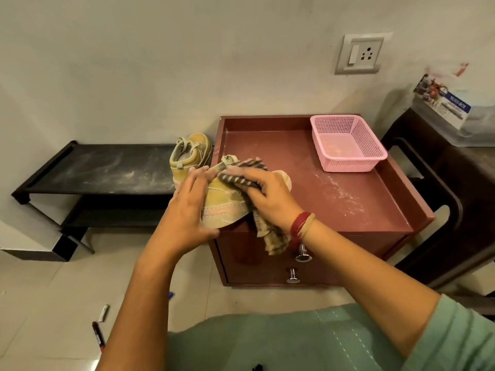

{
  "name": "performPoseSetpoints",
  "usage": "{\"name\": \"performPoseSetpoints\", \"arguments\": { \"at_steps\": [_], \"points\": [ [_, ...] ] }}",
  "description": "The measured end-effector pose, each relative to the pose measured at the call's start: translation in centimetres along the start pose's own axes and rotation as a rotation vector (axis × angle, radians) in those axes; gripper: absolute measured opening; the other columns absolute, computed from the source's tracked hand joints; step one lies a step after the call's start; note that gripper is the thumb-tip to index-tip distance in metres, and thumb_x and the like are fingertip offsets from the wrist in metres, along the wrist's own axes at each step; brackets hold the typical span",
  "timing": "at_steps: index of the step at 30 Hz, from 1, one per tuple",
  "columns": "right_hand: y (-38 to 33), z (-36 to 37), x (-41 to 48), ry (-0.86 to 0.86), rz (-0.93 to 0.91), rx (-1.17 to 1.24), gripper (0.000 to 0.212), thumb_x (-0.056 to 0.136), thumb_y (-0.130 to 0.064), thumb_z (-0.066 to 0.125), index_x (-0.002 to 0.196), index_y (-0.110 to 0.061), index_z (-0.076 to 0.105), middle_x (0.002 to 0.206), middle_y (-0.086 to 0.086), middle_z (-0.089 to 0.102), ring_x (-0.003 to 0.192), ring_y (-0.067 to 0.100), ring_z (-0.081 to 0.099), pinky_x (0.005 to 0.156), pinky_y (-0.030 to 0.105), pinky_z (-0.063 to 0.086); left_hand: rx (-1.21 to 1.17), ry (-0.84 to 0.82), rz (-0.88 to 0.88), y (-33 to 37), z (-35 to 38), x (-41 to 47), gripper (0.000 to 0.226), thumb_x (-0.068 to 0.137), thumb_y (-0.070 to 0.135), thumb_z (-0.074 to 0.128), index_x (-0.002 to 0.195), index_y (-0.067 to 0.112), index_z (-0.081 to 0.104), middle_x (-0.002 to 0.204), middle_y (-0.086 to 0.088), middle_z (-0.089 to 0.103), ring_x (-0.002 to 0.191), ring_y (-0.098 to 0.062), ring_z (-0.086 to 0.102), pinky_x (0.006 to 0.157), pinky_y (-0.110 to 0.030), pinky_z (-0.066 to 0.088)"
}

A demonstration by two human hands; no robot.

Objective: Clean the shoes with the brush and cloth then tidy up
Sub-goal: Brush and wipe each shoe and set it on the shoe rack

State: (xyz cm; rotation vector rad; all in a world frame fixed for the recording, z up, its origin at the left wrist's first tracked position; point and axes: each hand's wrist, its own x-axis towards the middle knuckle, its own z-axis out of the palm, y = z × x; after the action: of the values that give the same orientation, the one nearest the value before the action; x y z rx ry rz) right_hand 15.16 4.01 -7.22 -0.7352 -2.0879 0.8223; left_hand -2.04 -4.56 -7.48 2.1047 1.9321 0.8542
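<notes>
Centre of frame: we hold a yellow shoe (222, 202) over the front-left corner of the maroon bench (348, 194), a low cabinet w/ two drawer knobs (302, 254) on its front. Our left hand (187, 210) braces the shoe's near side, fingers spread & flat against it, so that grip is wide, pressing rather than clasping. Our right hand (267, 194) has its grip closed on a striped cloth (241, 172), pushing it onto the shoe's upper; the cloth's loose end hangs below the wrist, in front of the top drawer. Red & yellow threads (301, 226) circle that wrist. The 2nd shoe (190, 153) stands just left of centre, on the right end of a dusty black rack (101, 170), just beside the bench edge. A pink basket (348, 143) sits at the bench's back-right corner, upper right of centre; white dust streaks the bench top betw. basket & shoe. No brush that we can make out. Lower left, on the floor: a marker (98, 336)
</notes>
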Motion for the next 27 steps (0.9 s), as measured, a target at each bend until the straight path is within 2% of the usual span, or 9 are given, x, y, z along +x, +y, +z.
{"name": "performPoseSetpoints", "arguments": {
  "at_steps": [2, 5, 8, 9, 14, 17, 19, 22, 27],
  "points": [
    [0.4, -0.4, 0.0, -0.038, 0.009, -0.023, 0.044, 0.082, 0.005, 0.049, 0.118, -0.015, 0.064, 0.121, 0.002, 0.064, 0.116, 0.01, 0.055, 0.104, 0.022, 0.039, 0.011, -0.009, 0.002, 0.1, 0.0, 0.1, 0.105, 0.055, 0.023, 0.088, 0.14, 0.032, 0.027, 0.145, 0.009, 0.026, 0.138, -0.019, 0.029, 0.104, -0.053, 0.04],
    [1.9, -1.2, 0.7, 0.058, 0.148, -0.12, 0.04, 0.085, 0.003, 0.052, 0.116, -0.019, 0.066, 0.114, -0.001, 0.068, 0.108, 0.012, 0.059, 0.099, 0.027, 0.043, 0.044, -0.027, 0.017, 0.2, 0.1, -0.1, 0.104, 0.055, 0.024, 0.088, 0.14, 0.032, 0.028, 0.145, 0.009, 0.026, 0.141, -0.021, 0.024, 0.109, -0.055, 0.033],
    [0.6, -0.5, 0.3, -0.011, 0.065, -0.091, 0.042, 0.083, 0.005, 0.051, 0.116, -0.018, 0.066, 0.116, -0.001, 0.067, 0.111, 0.009, 0.058, 0.099, 0.014, 0.04, 0.041, -0.014, 0.001, 0.2, 0.0, -0.2, 0.105, 0.056, 0.023, 0.087, 0.14, 0.032, 0.026, 0.145, 0.009, 0.025, 0.142, -0.022, 0.023, 0.11, -0.057, 0.03],
    [0.3, -0.5, -0.1, -0.042, 0.036, -0.076, 0.045, 0.082, 0.007, 0.05, 0.117, -0.018, 0.065, 0.118, -0.001, 0.066, 0.113, 0.009, 0.057, 0.1, 0.013, 0.038, 0.042, -0.012, -0.001, 0.2, 0.0, -0.2, 0.105, 0.056, 0.023, 0.087, 0.141, 0.032, 0.026, 0.145, 0.009, 0.025, 0.142, -0.021, 0.023, 0.11, -0.057, 0.029],
    [1.6, -1.6, 0.2, 0.044, 0.137, -0.194, 0.046, 0.08, 0.006, 0.048, 0.115, -0.018, 0.067, 0.114, 0.001, 0.068, 0.111, 0.017, 0.06, 0.102, 0.028, 0.042, 0.075, -0.018, 0.012, 0.3, 0.1, 0.0, 0.105, 0.056, 0.024, 0.087, 0.143, 0.029, 0.027, 0.146, 0.006, 0.027, 0.142, -0.021, 0.022, 0.113, -0.058, 0.024],
    [-0.5, -0.4, -1.0, -0.077, -0.012, -0.107, 0.045, 0.078, 0.002, 0.047, 0.115, -0.015, 0.066, 0.117, 0.002, 0.066, 0.113, 0.012, 0.057, 0.102, 0.02, 0.039, 0.027, 0.012, -0.008, 0.2, 0.0, 0.1, 0.104, 0.056, 0.023, 0.086, 0.141, 0.028, 0.028, 0.144, 0.006, 0.029, 0.138, -0.018, 0.026, 0.111, -0.057, 0.029],
    [0.0, -0.6, -1.2, -0.112, -0.054, -0.138, 0.048, 0.077, 0.005, 0.047, 0.116, -0.016, 0.065, 0.121, 0.002, 0.064, 0.117, 0.013, 0.055, 0.106, 0.023, 0.037, 0.001, 0.017, -0.007, 0.1, -0.1, 0.2, 0.104, 0.055, 0.023, 0.087, 0.141, 0.029, 0.028, 0.143, 0.006, 0.029, 0.136, -0.016, 0.027, 0.11, -0.056, 0.03],
    [1.8, -1.8, -0.4, 0.017, 0.096, -0.236, 0.047, 0.079, 0.008, 0.048, 0.116, -0.017, 0.066, 0.118, 0.002, 0.066, 0.115, 0.018, 0.057, 0.106, 0.033, 0.038, -0.005, 0.003, 0.004, 0.0, -0.1, 0.2, 0.105, 0.055, 0.023, 0.086, 0.141, 0.029, 0.028, 0.142, 0.007, 0.03, 0.135, -0.016, 0.028, 0.109, -0.057, 0.031],
    [0.6, -1.5, -1.5, -0.121, -0.022, -0.219, 0.047, 0.08, 0.008, 0.049, 0.117, -0.017, 0.065, 0.121, 0.0, 0.064, 0.116, 0.01, 0.054, 0.104, 0.02, 0.036, -0.02, -0.004, -0.004, -0.1, 0.0, 0.2, 0.105, 0.056, 0.022, 0.084, 0.142, 0.033, 0.024, 0.143, 0.008, 0.027, 0.138, -0.016, 0.024, 0.11, -0.059, 0.028]
  ]
}}
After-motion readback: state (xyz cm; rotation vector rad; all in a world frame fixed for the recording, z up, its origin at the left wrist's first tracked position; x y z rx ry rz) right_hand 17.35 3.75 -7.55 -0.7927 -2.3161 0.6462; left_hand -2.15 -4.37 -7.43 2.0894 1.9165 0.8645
